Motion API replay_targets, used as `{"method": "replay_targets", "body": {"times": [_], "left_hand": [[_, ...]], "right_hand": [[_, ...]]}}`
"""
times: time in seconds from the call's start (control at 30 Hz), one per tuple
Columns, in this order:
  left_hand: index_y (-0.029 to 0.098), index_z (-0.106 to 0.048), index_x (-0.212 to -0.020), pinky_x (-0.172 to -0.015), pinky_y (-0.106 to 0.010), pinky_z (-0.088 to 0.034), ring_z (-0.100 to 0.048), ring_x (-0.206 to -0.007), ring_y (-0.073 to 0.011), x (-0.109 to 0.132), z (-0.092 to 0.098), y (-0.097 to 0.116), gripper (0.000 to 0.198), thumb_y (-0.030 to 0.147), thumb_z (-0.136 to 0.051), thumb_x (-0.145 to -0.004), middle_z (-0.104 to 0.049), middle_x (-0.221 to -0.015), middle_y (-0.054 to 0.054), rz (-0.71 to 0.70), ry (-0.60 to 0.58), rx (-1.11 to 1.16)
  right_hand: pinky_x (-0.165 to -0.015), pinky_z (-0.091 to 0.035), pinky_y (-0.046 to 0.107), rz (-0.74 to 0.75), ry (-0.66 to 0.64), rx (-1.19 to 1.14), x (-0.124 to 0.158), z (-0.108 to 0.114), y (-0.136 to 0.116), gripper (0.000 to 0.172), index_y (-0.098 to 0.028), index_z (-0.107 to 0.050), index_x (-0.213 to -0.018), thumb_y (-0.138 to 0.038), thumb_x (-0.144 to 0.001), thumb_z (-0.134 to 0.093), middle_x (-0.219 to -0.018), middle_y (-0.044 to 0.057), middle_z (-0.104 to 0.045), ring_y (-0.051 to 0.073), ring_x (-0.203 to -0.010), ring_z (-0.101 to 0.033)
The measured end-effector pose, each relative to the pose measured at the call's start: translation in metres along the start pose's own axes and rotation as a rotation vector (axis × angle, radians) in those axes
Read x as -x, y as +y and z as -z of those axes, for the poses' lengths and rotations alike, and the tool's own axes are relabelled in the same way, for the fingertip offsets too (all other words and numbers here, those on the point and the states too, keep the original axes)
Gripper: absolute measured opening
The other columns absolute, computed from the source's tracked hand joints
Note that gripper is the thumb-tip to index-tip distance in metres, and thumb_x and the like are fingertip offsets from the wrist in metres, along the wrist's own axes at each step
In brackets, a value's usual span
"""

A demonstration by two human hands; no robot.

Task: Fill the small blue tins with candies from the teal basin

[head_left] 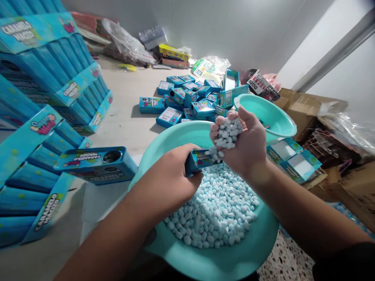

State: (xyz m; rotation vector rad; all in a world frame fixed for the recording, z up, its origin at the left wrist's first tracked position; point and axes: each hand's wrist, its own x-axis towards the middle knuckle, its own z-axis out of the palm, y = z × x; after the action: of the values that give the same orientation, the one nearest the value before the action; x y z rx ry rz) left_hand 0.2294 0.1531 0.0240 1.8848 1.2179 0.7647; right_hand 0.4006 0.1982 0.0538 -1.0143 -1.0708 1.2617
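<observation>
My left hand (172,175) is closed round a small blue candy box (199,160), held over a large turquoise basin (211,257). My right hand (238,142) is cupped, palm up, round a heap of pale blue-white candies (227,134) that touch the open end of the box. More of the same candies (216,210) fill the basin beneath both hands.
A pile of small blue boxes (187,99) lies on the table behind the basin. A second turquoise bowl (272,115) sits at the right. Stacked blue display cartons (49,78) rise at the left, one carton (96,164) lying flat. Cardboard boxes (304,109) stand at the right.
</observation>
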Motion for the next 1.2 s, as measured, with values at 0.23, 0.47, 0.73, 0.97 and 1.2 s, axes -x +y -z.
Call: {"method": "replay_targets", "body": {"times": [0.23,0.47,0.73,0.97,1.2], "left_hand": [[0.028,-0.064,-0.112,-0.071,-0.027,-0.047,-0.065,-0.082,-0.0147,0.000,-0.001,-0.001,0.031,0.021,-0.065,-0.082,-0.070,-0.097,0.006,-0.027,0.036,0.013],[0.028,-0.065,-0.115,-0.071,-0.026,-0.048,-0.065,-0.079,-0.0128,0.000,-0.001,-0.001,0.034,0.019,-0.066,-0.082,-0.070,-0.094,0.008,-0.021,0.053,0.073],[0.026,-0.066,-0.114,-0.071,-0.026,-0.050,-0.065,-0.081,-0.0133,0.000,0.001,0.000,0.033,0.017,-0.067,-0.081,-0.070,-0.095,0.006,-0.058,0.078,0.098],[0.023,-0.066,-0.109,-0.066,-0.026,-0.051,-0.066,-0.077,-0.0146,-0.002,0.000,-0.001,0.030,0.021,-0.071,-0.080,-0.070,-0.094,0.003,-0.024,0.198,0.112],[0.022,-0.066,-0.107,-0.066,-0.028,-0.050,-0.066,-0.078,-0.0159,0.000,0.001,-0.002,0.027,0.019,-0.069,-0.080,-0.069,-0.092,0.002,-0.017,0.209,0.069]], "right_hand": [[-0.078,-0.056,0.041,0.132,-0.093,0.288,0.000,0.000,-0.004,0.053,-0.026,-0.057,-0.082,-0.079,-0.081,-0.046,-0.082,0.005,-0.060,0.026,-0.096,-0.067],[-0.087,-0.055,0.044,0.182,-0.163,0.004,0.003,0.000,-0.005,0.053,-0.025,-0.049,-0.067,-0.074,-0.089,-0.044,-0.075,0.004,-0.060,0.022,-0.083,-0.066],[-0.090,-0.055,0.045,0.334,-0.275,0.317,0.008,-0.005,-0.004,0.060,-0.025,-0.059,-0.077,-0.075,-0.095,-0.030,-0.089,0.006,-0.066,0.023,-0.099,-0.067],[-0.075,-0.052,0.031,0.530,-0.141,0.771,0.013,0.009,-0.004,0.021,-0.022,-0.068,-0.086,-0.041,-0.093,-0.062,-0.093,0.004,-0.066,0.016,-0.089,-0.063],[-0.061,-0.049,0.028,0.540,-0.206,0.999,0.017,0.015,-0.007,0.013,-0.019,-0.074,-0.076,-0.023,-0.087,-0.069,-0.080,0.002,-0.069,0.012,-0.070,-0.061]]}}
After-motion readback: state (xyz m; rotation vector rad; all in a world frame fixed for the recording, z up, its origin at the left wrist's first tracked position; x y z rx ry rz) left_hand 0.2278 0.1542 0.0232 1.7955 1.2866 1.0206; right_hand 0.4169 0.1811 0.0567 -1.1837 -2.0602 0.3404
